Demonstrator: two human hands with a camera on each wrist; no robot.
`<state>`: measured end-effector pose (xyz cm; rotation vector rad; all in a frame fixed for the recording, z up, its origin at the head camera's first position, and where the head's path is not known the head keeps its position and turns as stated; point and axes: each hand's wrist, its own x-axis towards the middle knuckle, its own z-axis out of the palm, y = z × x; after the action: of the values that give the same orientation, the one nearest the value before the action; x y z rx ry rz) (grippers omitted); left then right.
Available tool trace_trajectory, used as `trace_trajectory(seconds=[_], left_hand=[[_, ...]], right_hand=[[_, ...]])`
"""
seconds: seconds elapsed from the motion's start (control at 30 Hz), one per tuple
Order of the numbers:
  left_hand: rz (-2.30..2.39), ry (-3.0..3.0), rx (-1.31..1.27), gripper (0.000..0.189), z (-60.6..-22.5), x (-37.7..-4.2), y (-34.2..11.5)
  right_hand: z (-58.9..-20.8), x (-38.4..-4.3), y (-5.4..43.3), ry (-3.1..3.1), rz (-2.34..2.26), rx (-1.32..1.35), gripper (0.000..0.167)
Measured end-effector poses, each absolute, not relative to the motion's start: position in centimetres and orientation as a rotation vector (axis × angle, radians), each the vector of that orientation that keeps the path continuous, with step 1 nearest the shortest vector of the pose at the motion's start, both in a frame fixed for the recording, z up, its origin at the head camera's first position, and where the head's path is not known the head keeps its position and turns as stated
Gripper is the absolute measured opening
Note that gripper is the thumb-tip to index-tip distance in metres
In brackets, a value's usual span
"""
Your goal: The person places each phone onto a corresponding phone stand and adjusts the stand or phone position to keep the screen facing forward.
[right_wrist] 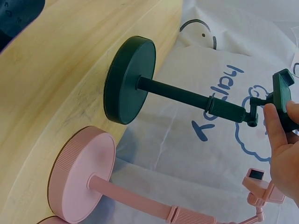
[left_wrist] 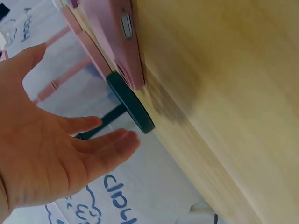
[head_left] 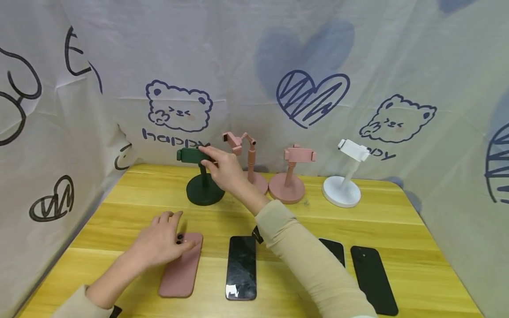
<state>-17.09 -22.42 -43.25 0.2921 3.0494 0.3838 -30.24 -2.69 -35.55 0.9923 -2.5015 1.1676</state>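
My right hand [head_left: 228,170] pinches the clamp head of a dark green phone stand [head_left: 204,192], which stands upright on its round base at the back left of the table. In the right wrist view, fingertips lie on both sides of that clamp [right_wrist: 281,95]. My left hand [head_left: 157,243] hovers over the upper part of a pink phone [head_left: 179,278] lying back-up, its camera lenses partly covered. Spread, loosely bent fingers show in the left wrist view, with nothing between them. Whether that hand touches the phone is hard to tell.
Two pink phone stands [head_left: 287,190] [head_left: 258,182] and a white one [head_left: 342,192] line the back edge. A black-screened phone [head_left: 241,267] lies mid-table. Farther right are another phone [head_left: 334,248], partly behind my right sleeve, and a black phone [head_left: 374,278]. Printed cloth hangs behind.
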Motion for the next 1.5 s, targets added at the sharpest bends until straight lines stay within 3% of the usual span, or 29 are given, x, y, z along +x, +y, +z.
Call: trace_trajectory(seconds=[0.33,0.87,1.5], left_hand=[[0.269,2.893,0.213,0.11,-44.1,-16.3,-20.8],[0.281,2.857,0.256,0.095,-45.1,-16.6,-19.7],[0.524,3.088,0.334,0.099,-44.3,-17.6,-20.6]], right_hand=[[-35.6,-30.4,-2.7,-2.505,1.15,0.966,0.045],[-35.6,-30.2,-2.6,-2.477,1.186,0.995,0.045],[-36.4,-30.0,-2.2,-2.444,1.354,0.995,0.052]])
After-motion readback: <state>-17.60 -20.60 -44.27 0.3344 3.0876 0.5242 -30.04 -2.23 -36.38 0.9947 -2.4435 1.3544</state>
